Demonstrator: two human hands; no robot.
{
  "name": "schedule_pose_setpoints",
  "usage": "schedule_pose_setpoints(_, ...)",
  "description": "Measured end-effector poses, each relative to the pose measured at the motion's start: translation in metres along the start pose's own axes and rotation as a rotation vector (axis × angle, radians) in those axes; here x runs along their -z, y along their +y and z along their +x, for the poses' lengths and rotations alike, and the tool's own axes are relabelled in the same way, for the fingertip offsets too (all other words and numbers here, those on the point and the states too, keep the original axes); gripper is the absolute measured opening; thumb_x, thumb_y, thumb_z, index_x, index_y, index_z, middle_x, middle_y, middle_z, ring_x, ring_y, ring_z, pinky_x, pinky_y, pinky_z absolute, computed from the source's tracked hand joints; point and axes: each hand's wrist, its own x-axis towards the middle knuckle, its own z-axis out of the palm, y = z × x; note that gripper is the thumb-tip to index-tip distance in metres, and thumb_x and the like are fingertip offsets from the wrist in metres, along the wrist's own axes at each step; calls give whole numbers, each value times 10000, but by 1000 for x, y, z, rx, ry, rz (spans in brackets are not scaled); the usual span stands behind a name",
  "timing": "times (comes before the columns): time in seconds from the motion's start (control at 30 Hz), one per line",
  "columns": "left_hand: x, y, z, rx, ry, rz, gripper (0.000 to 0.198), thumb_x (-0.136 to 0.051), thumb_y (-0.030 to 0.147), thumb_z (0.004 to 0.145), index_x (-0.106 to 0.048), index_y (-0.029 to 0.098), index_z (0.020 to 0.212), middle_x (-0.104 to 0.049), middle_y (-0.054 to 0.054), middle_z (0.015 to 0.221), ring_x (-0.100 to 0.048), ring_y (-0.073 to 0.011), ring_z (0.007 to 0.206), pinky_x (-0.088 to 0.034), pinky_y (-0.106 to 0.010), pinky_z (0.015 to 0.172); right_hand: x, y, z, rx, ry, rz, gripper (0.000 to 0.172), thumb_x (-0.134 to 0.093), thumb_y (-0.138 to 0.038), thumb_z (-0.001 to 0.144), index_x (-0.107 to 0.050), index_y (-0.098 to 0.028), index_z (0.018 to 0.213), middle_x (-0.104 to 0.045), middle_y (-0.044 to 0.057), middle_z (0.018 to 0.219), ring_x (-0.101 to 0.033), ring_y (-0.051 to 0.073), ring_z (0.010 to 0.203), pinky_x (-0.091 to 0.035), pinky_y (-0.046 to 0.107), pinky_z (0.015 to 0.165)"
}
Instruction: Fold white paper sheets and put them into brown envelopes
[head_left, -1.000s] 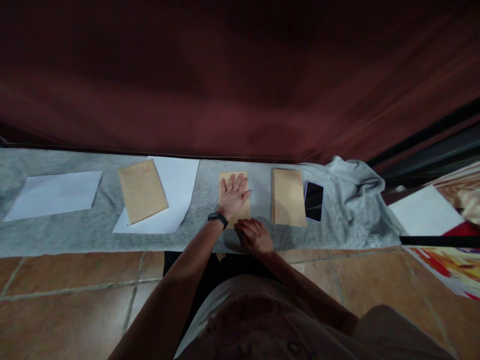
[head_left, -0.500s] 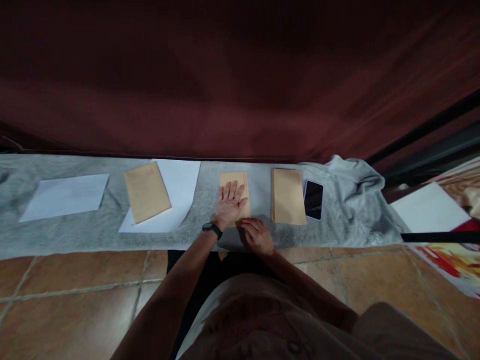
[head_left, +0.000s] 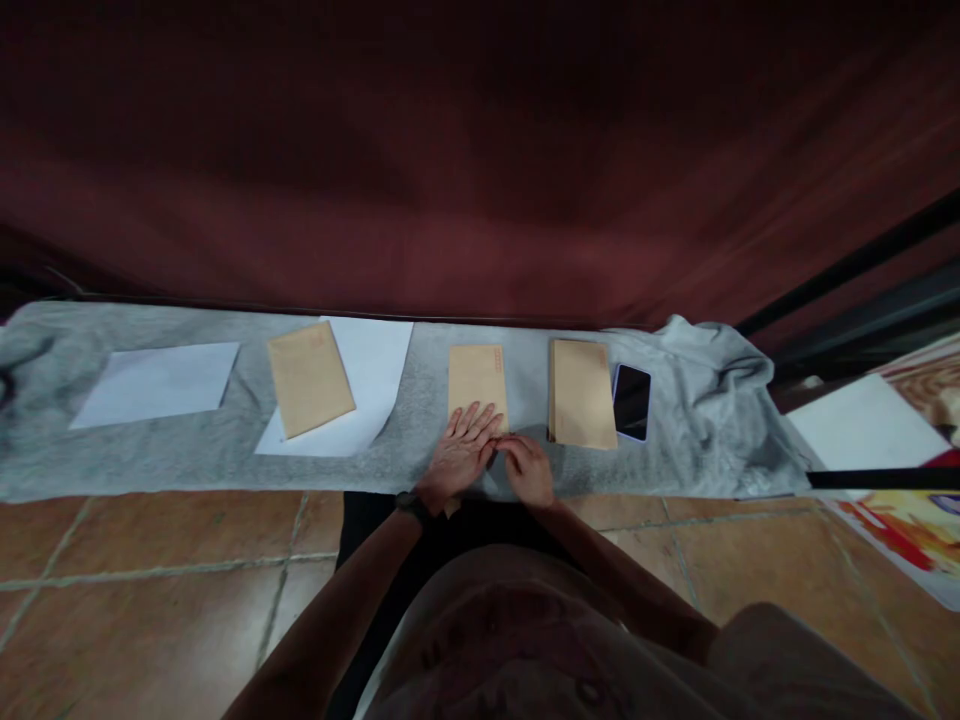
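Note:
A brown paper envelope point(head_left: 478, 374) with small red print at its top right corner lies flat in front of me. My left hand point(head_left: 461, 455), with a dark watch on the wrist, rests palm down across its lower part, fingers stretched out. Close beside it, my right hand point(head_left: 529, 470) has its fingers curled and closed at the envelope's lower right corner. The lower edge of the envelope is hidden under my hands.
Right of my hands lie a stack of brown envelopes point(head_left: 583, 394) and a phone point(head_left: 631, 402). To the left, another brown envelope point(head_left: 311, 380) overlaps white paper point(head_left: 379, 375), with more white sheets point(head_left: 157, 383) farther left. Grey cloth point(head_left: 405, 425) covers the narrow surface.
My left hand has slid down the envelope toward me, uncovering its upper part. My right hand stays near the lower right corner. The view has shifted slightly.

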Motion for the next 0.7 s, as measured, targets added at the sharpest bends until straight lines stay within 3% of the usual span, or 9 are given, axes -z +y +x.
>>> schedule_pose_setpoints(0.13, 1, 1, -16, -70, -7, -7, 532, -387, 384, 1058, -420, 260, 1574, -379, -26, 1655, -264, -254, 1568, -217, -508, 1290, 2, 4, 10, -31, 19, 15, 423, -362, -128, 991, -715, -263, 1182, -756, 54, 1146, -692, 194, 1123, -559, 347, 995)
schedule_pose_setpoints(0.3, -1, 2, -28, -159, -28, 11, 512, -437, 456, 1053, -548, 186, 1474, -520, -97, 1563, -347, -246, 1535, -237, -468, 1287, 1, 6, 45, 146, -224, -118, 417, -411, -190, 1034, -626, -231, 1389, -629, 67, 1460, -557, 172, 1373, -432, 369, 1184)
schedule_pose_setpoints(0.4, -2, 2, -32, -172, -48, 7, 477, -472, 475, 1041, -603, 219, 1422, -606, -84, 1484, -430, -232, 1488, -240, -446, 1288, -5, 9, 69, 286, -346, -255, 432, -423, -263, 1062, -561, -209, 1468, -506, 73, 1579, -449, 192, 1472, -319, 430, 1261)
schedule_pose_setpoints(0.7, 8, 3, -33, -231, -39, -80, 562, -458, 432, 1052, -404, 233, 1575, -419, -44, 1638, -304, -192, 1552, -207, -394, 1294, -27, 23, 123, 227, -373, -428, 522, -402, -348, 1080, -409, -201, 1580, -328, 76, 1677, -312, 241, 1551, -234, 475, 1287)
